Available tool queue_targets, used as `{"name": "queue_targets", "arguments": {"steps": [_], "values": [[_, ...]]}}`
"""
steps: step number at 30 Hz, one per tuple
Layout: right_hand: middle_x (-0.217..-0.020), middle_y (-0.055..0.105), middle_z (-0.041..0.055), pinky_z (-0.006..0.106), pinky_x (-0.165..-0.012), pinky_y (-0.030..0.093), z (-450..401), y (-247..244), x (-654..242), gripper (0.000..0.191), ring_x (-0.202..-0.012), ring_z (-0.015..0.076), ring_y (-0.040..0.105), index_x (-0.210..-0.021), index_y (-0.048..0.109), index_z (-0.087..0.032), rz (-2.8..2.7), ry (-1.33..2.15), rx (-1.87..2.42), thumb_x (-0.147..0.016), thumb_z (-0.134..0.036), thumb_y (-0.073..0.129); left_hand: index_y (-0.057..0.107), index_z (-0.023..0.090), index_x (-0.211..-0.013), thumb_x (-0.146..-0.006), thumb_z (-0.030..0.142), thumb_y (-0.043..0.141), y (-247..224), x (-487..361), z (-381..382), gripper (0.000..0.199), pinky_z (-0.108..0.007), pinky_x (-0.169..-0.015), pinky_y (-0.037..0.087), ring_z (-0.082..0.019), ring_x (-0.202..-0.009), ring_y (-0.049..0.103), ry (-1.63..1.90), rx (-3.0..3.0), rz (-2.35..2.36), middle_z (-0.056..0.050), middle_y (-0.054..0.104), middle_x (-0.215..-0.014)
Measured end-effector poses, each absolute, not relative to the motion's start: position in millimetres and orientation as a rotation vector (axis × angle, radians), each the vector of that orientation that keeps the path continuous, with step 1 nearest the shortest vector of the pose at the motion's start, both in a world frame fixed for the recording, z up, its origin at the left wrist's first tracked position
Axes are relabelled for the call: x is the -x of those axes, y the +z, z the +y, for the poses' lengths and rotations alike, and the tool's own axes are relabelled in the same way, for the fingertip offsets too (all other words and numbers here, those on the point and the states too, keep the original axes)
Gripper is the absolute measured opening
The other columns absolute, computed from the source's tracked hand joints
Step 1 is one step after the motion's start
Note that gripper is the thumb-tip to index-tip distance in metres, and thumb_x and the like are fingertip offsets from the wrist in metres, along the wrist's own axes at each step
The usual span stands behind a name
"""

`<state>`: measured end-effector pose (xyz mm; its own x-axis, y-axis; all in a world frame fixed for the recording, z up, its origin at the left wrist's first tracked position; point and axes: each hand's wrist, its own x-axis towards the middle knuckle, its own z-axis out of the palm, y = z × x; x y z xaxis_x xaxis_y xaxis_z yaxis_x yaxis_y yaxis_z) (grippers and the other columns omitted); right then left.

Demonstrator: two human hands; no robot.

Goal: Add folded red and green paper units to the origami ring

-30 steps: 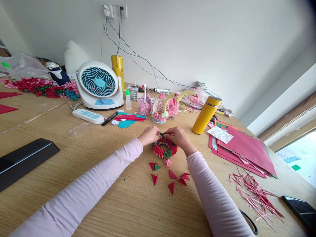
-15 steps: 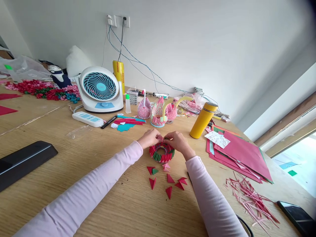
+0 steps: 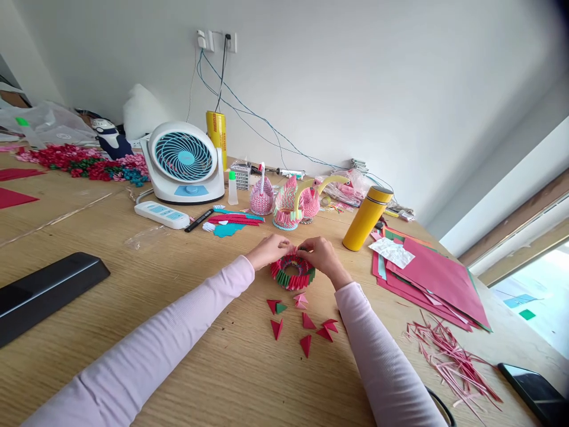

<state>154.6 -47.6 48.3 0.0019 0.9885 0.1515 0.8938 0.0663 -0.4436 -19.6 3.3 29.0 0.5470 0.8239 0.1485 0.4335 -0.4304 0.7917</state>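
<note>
A ring of folded paper pieces (image 3: 292, 280), red with green sections, lies on the wooden table. My left hand (image 3: 271, 250) is closed at the ring's far left edge, its fingers pinched on the paper there. At the far right edge my right hand (image 3: 320, 255) also pinches the ring, close beside the left. The fingertips hide the exact pieces between them. In front of the ring lie several loose folded triangles: red ones (image 3: 276, 328), a green one (image 3: 280, 308) and a pink one (image 3: 300, 300).
Behind the hands stand finished paper swans (image 3: 285, 207) and a yellow bottle (image 3: 367, 219). A white fan (image 3: 184, 160) and a power strip (image 3: 162, 214) are at left. To the right are red paper sheets (image 3: 440, 273), paper strips (image 3: 453, 356) and a phone (image 3: 533, 391).
The view has shifted slightly. Both hands stay at the ring's far edge, with the left fingers moved a little. The loose triangles lie as before.
</note>
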Motion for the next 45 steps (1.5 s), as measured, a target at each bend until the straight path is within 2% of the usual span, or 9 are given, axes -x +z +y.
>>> {"name": "queue_targets", "arguments": {"steps": [8, 11, 15, 19, 25, 32, 36, 40, 45], "values": [[-0.097, 0.076, 0.0078, 0.03, -0.077, 0.049, -62.0, 70.8, -152.9, 0.028, -0.095, 0.0251, 0.069, -0.108, 0.073, -0.02, -1.868, 0.2, 2.031, -0.088, -0.036, 0.06, 0.057, 0.015, -0.123, -0.091, 0.048, 0.048, 23.4, 23.0, -15.5, 0.046, -0.036, -0.106, 0.041, -0.026, -0.123, 0.056, 0.839, -1.839, 1.088, -0.014, 0.06, -0.132], [-0.088, 0.075, 0.0079, 0.029, -0.072, 0.05, -77.4, 89.3, -155.3, 0.023, -0.086, 0.0228, 0.07, -0.096, 0.073, -0.018, -1.845, 0.18, 2.012, -0.09, -0.032, 0.056, 0.053, 0.017, -0.127, -0.094, 0.049, 0.042, 21.2, 23.0, -21.8, 0.047, -0.037, -0.112, 0.036, -0.025, -0.132, 0.049, 0.888, -1.813, 1.082, -0.012, 0.054, -0.14], [-0.067, 0.068, 0.0019, 0.02, -0.05, 0.046, -108.9, 102.2, -147.9, 0.019, -0.053, 0.0122, 0.063, -0.084, 0.068, -0.015, -2.143, 0.844, 1.717, -0.089, -0.024, 0.052, 0.057, 0.016, -0.123, -0.098, 0.048, 0.028, 19.3, 24.8, -26.7, 0.05, -0.038, -0.114, 0.034, -0.025, -0.134, 0.047, 0.968, -1.789, 1.065, -0.01, 0.056, -0.139], [-0.065, 0.067, -0.0001, 0.019, -0.045, 0.043, -133.4, 90.7, -126.3, 0.017, -0.045, 0.01, 0.058, -0.095, 0.067, -0.017, -2.344, 1.153, 1.652, -0.087, -0.025, 0.054, 0.055, 0.013, -0.127, -0.098, 0.049, 0.025, 16.0, 28.0, -30.0, 0.055, -0.038, -0.118, 0.029, -0.023, -0.138, 0.043, 0.979, -1.752, 1.024, -0.012, 0.053, -0.143], [-0.063, 0.069, 0.0018, 0.022, -0.052, 0.043, -134.6, 70.3, -101.5, 0.029, -0.048, 0.0131, 0.061, -0.113, 0.064, -0.015, -2.524, 0.912, 1.755, -0.088, -0.027, 0.058, 0.054, 0.013, -0.129, -0.098, 0.048, 0.025, 8.8, 29.0, -30.6, 0.055, -0.036, -0.118, 0.03, -0.022, -0.136, 0.045, 0.962, -1.751, 0.999, -0.011, 0.054, -0.142], [-0.067, 0.067, 0.0002, 0.019, -0.047, 0.041, -133.6, 97.6, -131.3, 0.015, -0.043, 0.0084, 0.058, -0.087, 0.064, -0.016, -2.483, 0.846, 1.784, -0.089, -0.021, 0.051, 0.059, 0.015, -0.119, -0.097, 0.055, 0.024, 2.8, 28.1, -29.8, 0.057, -0.036, -0.113, 0.037, -0.024, -0.129, 0.051, 0.967, -1.736, 1.015, -0.011, 0.061, -0.131], [-0.065, 0.066, -0.0012, 0.019, -0.048, 0.04, -139.1, 111.9, -145.4, 0.011, -0.041, 0.0078, 0.057, -0.091, 0.063, -0.016, -2.485, 0.767, 1.866, -0.088, -0.022, 0.054, 0.061, 0.018, -0.113, -0.095, 0.056, 0.03, 2.5, 28.2, -30.0, 0.052, -0.039, -0.109, 0.039, -0.025, -0.122, 0.055, 0.974, -1.735, 1.004, -0.009, 0.067, -0.12], [-0.072, 0.07, -0.0003, 0.02, -0.053, 0.041, -140.5, 105.4, -137.1, 0.02, -0.044, 0.0086, 0.059, -0.105, 0.064, -0.018, -2.543, 0.805, 1.889, -0.087, -0.024, 0.057, 0.053, 0.019, -0.123, -0.092, 0.05, 0.042, 3.3, 29.0, -34.4, 0.045, -0.037, -0.11, 0.036, -0.024, -0.125, 0.052, 1.014, -1.724, 0.897, -0.009, 0.06, -0.13], [-0.08, 0.073, 0.0042, 0.023, -0.063, 0.042, -134.8, 80.8, -118.2, 0.014, -0.068, 0.015, 0.068, -0.093, 0.069, -0.018, -2.727, 0.598, 1.83, -0.083, -0.017, 0.058, 0.05, 0.019, -0.116, -0.085, 0.032, 0.047, 4.4, 27.9, -34.6, 0.033, -0.033, -0.101, 0.043, -0.021, -0.113, 0.055, 1.013, -1.664, 0.929, -0.006, 0.061, -0.119]]}}
